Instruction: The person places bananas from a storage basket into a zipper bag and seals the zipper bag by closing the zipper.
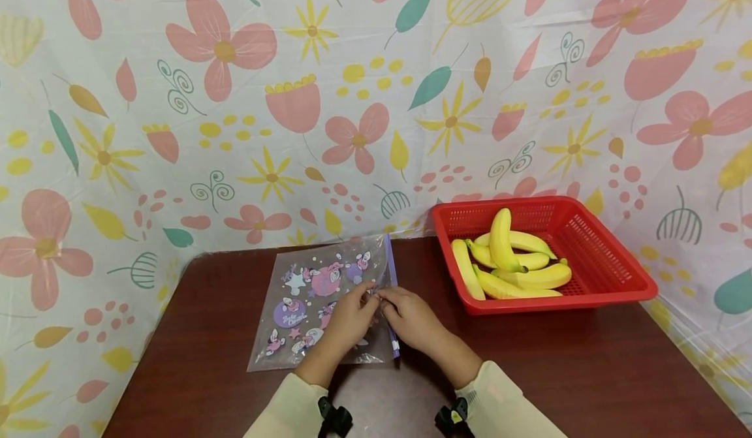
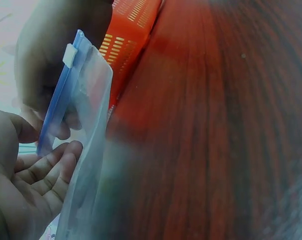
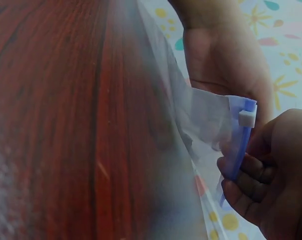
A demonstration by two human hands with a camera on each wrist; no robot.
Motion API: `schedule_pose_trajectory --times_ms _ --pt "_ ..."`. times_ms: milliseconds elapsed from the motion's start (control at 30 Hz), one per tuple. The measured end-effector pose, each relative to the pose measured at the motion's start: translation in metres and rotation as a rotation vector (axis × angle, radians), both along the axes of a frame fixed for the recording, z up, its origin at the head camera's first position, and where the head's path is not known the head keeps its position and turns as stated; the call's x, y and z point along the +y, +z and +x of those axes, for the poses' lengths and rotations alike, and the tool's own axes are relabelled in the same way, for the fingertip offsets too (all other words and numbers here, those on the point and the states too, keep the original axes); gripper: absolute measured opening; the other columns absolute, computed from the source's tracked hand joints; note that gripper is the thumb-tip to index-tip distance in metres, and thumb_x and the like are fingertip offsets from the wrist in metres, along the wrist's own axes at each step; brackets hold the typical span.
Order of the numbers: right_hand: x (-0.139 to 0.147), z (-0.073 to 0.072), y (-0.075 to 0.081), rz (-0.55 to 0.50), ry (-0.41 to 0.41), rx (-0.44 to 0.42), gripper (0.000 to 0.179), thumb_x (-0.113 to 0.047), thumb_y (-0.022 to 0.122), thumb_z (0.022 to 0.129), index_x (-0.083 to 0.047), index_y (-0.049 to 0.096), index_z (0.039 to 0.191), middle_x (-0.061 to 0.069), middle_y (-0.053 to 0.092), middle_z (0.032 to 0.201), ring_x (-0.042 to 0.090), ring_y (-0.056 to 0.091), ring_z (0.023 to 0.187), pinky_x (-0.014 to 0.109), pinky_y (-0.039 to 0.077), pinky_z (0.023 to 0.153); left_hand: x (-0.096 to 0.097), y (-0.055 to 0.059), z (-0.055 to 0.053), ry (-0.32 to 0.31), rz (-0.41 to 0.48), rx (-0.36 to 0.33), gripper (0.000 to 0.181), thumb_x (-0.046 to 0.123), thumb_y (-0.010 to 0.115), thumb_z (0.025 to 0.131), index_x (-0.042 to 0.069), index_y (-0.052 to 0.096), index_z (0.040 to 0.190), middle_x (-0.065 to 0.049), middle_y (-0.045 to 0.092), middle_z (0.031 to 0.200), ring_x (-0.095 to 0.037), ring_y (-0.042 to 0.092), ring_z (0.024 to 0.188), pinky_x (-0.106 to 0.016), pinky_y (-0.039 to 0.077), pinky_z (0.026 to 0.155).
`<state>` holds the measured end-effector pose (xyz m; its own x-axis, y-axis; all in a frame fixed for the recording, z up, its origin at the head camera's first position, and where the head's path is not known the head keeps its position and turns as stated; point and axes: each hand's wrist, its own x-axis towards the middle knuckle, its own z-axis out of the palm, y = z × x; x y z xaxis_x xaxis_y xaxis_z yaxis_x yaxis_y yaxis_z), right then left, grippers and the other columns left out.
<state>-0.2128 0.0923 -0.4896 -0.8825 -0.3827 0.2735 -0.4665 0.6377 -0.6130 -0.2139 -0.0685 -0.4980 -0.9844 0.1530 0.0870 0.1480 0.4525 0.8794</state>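
Observation:
A clear plastic slider bag (image 1: 320,307) printed with pink and purple cartoon figures lies on the table, its purple zip strip (image 1: 392,262) on the right. My left hand (image 1: 350,320) pinches the bag's film near the middle of that strip. From the other side, my right hand (image 1: 414,320) grips the strip, fingers (image 3: 243,192) curled at its edge. Both sets of fingertips nearly meet. A white slider (image 3: 247,119) sits at the strip's near end, below the hands in the head view. The strip stands raised from the table in both wrist views.
A red perforated plastic basket (image 1: 611,281) stands at the back right, holding several yellow bananas (image 1: 531,275). The dark brown wooden table (image 1: 205,333) meets a flower-printed cloth (image 1: 352,98) behind. Dark wrist cameras sit at both sleeve cuffs.

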Motion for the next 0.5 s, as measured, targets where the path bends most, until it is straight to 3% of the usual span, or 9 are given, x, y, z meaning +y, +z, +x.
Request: schedule_pose_trajectory --times_ms 333,500 --pt "0.0017 -0.0006 -0.0007 0.019 0.011 0.022 0.030 -0.009 0.061 0.096 -0.007 0.071 0.124 0.007 0.071 0.115 0.021 0.067 0.108 0.042 0.056 0.093 -0.0027 -0.0039 -0.0018 0.034 0.054 0.002 0.031 0.013 0.054 0.097 0.003 0.065 0.125 -0.007 0.066 0.085 -0.012 0.065 0.060 -0.023 0.052 0.051" --pt "0.0039 -0.0033 -0.0037 0.027 0.019 0.116 0.029 -0.006 0.064 0.092 -0.008 0.073 0.119 0.005 0.071 0.110 0.021 0.066 0.105 0.040 0.056 0.090 -0.0043 -0.0043 -0.0036 0.071 0.047 0.011 0.025 0.017 0.054 0.100 0.007 0.068 0.118 -0.002 0.060 0.077 -0.008 0.054 0.054 -0.021 0.045 0.046"
